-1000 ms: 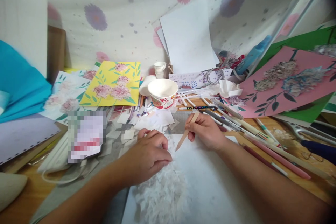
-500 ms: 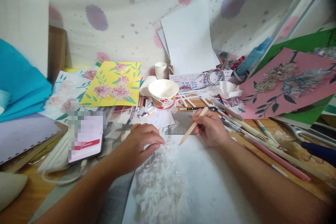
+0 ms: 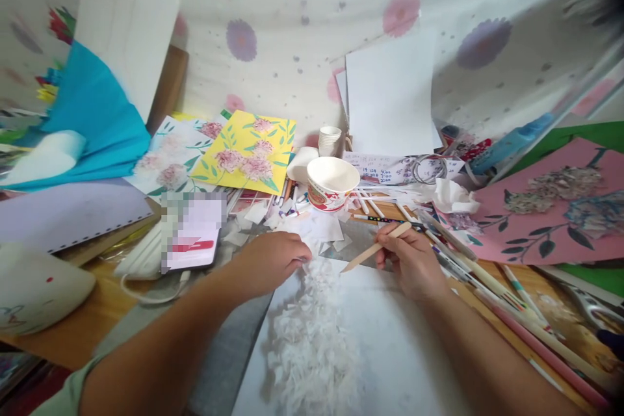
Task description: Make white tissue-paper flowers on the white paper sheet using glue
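Note:
My right hand [image 3: 412, 261] is closed round a thin wooden stick [image 3: 374, 248], its pointed end aimed left and hanging just above the top edge of a white sheet [image 3: 390, 351]. My left hand [image 3: 270, 260] rests knuckles up at the sheet's upper left corner, fingers curled down onto the small white paper scraps [image 3: 312, 338] stuck there; whether it pinches one I cannot make out. The scraps form a long ragged patch down the sheet's left half. Loose cut paper squares [image 3: 322, 229] lie just beyond both hands.
A paper bowl [image 3: 333, 182] stands behind the squares, with small stacked cups [image 3: 329, 140] farther back. Flower pictures on yellow card [image 3: 246, 153] and pink card [image 3: 550, 208] flank it. Pens and pencils [image 3: 492, 273] litter the right side. A face mask [image 3: 146, 260] lies left.
The view has swung left and tilted, so everything sits further right. My left hand slid up and left off the scrap patch to its top corner. My right hand lifted the stick's tip slightly.

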`<state>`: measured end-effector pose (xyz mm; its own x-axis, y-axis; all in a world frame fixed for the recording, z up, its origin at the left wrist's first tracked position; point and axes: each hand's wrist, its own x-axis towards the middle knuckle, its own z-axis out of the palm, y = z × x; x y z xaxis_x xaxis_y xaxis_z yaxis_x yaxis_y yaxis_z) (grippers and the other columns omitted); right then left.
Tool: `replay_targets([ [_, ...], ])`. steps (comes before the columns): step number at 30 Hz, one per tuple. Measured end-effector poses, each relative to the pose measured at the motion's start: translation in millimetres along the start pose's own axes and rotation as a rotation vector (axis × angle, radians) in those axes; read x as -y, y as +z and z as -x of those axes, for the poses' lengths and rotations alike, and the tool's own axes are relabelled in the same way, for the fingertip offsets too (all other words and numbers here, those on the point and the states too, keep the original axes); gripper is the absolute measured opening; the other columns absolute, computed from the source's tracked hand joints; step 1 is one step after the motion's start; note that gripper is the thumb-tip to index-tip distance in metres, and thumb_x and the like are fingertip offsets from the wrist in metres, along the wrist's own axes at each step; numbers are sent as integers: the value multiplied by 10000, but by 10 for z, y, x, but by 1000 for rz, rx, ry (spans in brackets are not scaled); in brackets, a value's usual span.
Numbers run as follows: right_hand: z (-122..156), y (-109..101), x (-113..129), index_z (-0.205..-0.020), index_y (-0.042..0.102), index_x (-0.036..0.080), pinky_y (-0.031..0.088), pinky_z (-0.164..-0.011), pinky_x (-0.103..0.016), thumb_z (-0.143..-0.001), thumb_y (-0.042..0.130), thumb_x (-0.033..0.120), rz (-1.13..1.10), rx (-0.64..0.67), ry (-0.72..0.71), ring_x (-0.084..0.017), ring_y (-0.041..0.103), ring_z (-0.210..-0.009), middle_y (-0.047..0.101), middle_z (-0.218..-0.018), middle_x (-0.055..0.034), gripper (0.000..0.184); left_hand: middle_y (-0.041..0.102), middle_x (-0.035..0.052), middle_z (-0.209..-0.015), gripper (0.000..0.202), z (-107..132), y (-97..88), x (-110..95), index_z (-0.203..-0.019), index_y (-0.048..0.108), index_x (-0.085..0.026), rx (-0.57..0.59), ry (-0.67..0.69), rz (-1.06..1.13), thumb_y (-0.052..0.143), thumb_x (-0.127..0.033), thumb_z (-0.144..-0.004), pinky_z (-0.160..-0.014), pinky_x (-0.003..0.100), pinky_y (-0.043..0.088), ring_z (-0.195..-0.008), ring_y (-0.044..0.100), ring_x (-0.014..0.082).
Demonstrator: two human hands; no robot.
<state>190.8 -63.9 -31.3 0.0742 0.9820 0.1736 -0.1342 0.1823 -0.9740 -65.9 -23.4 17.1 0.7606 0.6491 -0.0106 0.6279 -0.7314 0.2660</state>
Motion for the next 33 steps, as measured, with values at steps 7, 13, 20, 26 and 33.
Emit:
replay_targets([
  [7,14,-25,18,-960,602,216,506,-564,-268,-890,571,441,228,-86,-169,-130,592,-633,634,-821,-7,238,636,15,-779,113,-3,-33,10,-749,601,-187,-117,-181,-56,528,-161,-831,-627,272,365,-733,582,185],
  [13,-21,-85,118,-1016,652,216,504,-734,-369,-906,507,409,712,137,-174,-221,645,-805,690,-891,-66,266,624,11,-963,197,26,-49,43,-983,590,-212,-151,-111,18,587,-130,-804,-746,266,403,-891,575,183],
  [20,326,-72,274,-991,654,196,448,-799,-375,-828,553,294,1196,309,-124,-274,622,-920,693,-980,-99,216,630,16,-989,208,-21,85,154,-956,676,-240,41,-29,39,660,-152,-767,-799,254,420,-935,594,187],
  [26,535,-52,223,-946,613,159,423,-851,-407,-850,580,270,1337,214,-107,-261,579,-969,651,-971,-98,151,644,48,-844,175,-60,121,272,-784,660,-189,-114,-266,-60,518,-88,-765,-671,272,407,-796,594,195],
  [33,597,-136,334,-801,587,189,414,-594,-281,-809,585,282,1184,135,-26,-161,556,-624,599,-686,13,93,667,86,-878,229,-2,-44,422,-802,690,-195,-289,-489,-141,469,-138,-797,-708,319,426,-835,611,236],
])
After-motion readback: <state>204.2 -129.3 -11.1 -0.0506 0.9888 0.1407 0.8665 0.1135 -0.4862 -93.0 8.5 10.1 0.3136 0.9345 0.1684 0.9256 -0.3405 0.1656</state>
